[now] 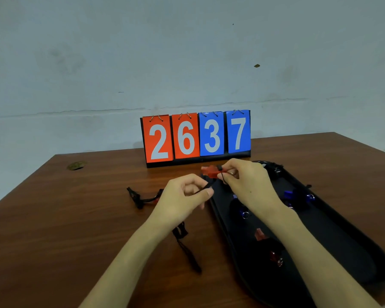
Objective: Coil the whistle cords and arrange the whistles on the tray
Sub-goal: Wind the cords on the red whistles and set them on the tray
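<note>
- The right hand (247, 183) pinched a red whistle (210, 171) by its ring end and held it in the air above the far end of the black tray (342, 230).
- The left hand (182, 196), fingers curled, pinched that whistle's black cord (206, 187) between thumb and forefinger, just left of the tray's rim.
- Two blue whistles (288, 194) lay in the tray's far half, one partly hidden by the right wrist.
- Two more red whistles (260, 234) lay nearer the person in the tray; their dark cords were hard to tell from the lining.
- A tangled cord (138, 197), seemingly with a red whistle at its end, lay on the brown surface (76, 218) left of the hands.
- Another loose cord (187, 247) lay under the left forearm.
- A flip scoreboard (196, 138) reading 2637 stood at the back edge.
</note>
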Action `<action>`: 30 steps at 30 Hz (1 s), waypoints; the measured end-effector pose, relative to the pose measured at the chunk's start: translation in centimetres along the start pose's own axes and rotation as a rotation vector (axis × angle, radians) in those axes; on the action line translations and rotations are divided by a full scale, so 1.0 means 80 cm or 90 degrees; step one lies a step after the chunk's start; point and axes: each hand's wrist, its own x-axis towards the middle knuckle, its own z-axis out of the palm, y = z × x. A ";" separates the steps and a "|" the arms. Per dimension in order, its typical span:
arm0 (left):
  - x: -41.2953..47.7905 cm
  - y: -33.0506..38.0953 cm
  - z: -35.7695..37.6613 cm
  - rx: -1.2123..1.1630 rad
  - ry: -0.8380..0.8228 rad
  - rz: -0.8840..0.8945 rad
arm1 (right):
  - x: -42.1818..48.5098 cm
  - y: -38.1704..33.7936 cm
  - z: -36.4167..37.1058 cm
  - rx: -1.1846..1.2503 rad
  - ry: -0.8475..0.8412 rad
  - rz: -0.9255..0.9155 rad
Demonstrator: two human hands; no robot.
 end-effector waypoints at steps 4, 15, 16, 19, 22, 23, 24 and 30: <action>0.001 -0.003 -0.008 0.132 0.060 0.070 | 0.002 0.000 -0.001 -0.033 -0.177 -0.078; 0.004 0.000 -0.034 -0.016 0.039 -0.047 | 0.000 -0.006 -0.017 0.255 -0.355 -0.123; 0.003 0.000 -0.034 -0.042 0.028 -0.065 | 0.000 -0.007 -0.018 0.266 -0.354 -0.122; 0.002 0.000 -0.032 -0.075 0.000 -0.080 | 0.000 -0.010 -0.022 0.316 -0.344 -0.114; 0.003 0.001 -0.027 -0.064 -0.001 -0.051 | -0.001 -0.014 -0.025 0.366 -0.330 -0.102; 0.003 0.001 -0.025 -0.065 -0.005 -0.042 | -0.001 -0.014 -0.025 0.382 -0.324 -0.094; 0.002 0.001 -0.023 -0.078 -0.011 -0.041 | -0.001 -0.014 -0.025 0.397 -0.317 -0.085; 0.000 -0.001 -0.015 -0.126 -0.073 -0.028 | 0.000 -0.013 -0.013 0.408 -0.231 -0.037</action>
